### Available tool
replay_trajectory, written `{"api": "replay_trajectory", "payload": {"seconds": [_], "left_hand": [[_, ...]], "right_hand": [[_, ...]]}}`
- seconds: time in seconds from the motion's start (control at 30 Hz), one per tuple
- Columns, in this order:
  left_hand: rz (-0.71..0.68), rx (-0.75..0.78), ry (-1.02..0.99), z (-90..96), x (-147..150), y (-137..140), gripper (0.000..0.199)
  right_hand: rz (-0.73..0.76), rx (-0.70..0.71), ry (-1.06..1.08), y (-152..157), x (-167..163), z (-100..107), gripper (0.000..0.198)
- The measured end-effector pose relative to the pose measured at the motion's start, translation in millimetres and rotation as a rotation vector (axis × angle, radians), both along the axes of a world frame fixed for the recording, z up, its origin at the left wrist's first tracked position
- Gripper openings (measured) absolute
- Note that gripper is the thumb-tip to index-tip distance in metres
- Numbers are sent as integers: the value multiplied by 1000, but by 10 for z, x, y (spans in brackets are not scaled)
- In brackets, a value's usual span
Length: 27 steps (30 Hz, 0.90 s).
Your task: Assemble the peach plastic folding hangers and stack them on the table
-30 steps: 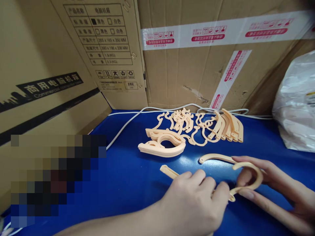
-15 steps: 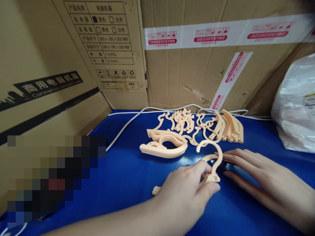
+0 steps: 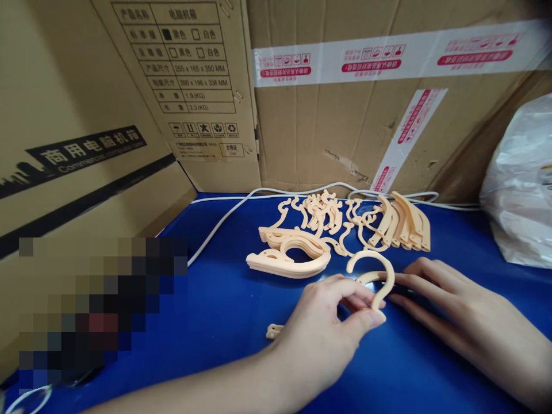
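My left hand (image 3: 325, 325) pinches the base of a beige plastic hanger hook (image 3: 390, 273) between thumb and fingers. The hook stands upright with its curl opening to the left. Behind it, a curved beige hanger arm (image 3: 370, 278) reaches to the fingertips of my right hand (image 3: 444, 305), which seem closed on its end. The end of another beige piece (image 3: 274, 332) pokes out left of my left wrist; the rest of it is hidden. Beyond my hands lies a stack of folded hanger parts (image 3: 287, 265).
Loose hooks (image 3: 323, 213) and a row of curved arms (image 3: 403, 227) lie at the back of the blue tabletop (image 3: 207, 322). A white cable (image 3: 228, 215) runs behind them. Cardboard boxes (image 3: 328, 126) wall the back and left; a white plastic bag (image 3: 517, 190) stands right.
My left thumb and fingers have shifted at the hook's base, covering more of it. The hook has turned slightly. My right hand's fingers have bent a little more.
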<state>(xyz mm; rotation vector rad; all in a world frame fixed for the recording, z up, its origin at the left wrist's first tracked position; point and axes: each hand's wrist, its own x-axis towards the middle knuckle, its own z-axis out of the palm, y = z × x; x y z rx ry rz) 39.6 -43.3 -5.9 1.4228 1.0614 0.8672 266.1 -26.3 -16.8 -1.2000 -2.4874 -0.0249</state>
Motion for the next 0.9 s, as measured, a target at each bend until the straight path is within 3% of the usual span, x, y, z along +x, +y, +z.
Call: {"api": "replay_trajectory", "payload": {"seconds": [0.37, 0.53, 0.9], "left_hand": [[1, -71, -53, -7, -12, -11, 6], [-12, -123, -85, 10, -8, -15, 7], [-20, -99, -117, -7, -18, -17, 7]], "right_hand": [[112, 18, 12, 30, -12, -4, 34], [126, -41, 60, -19, -23, -19, 42], [151, -173, 17, -32, -3, 41, 26]]}}
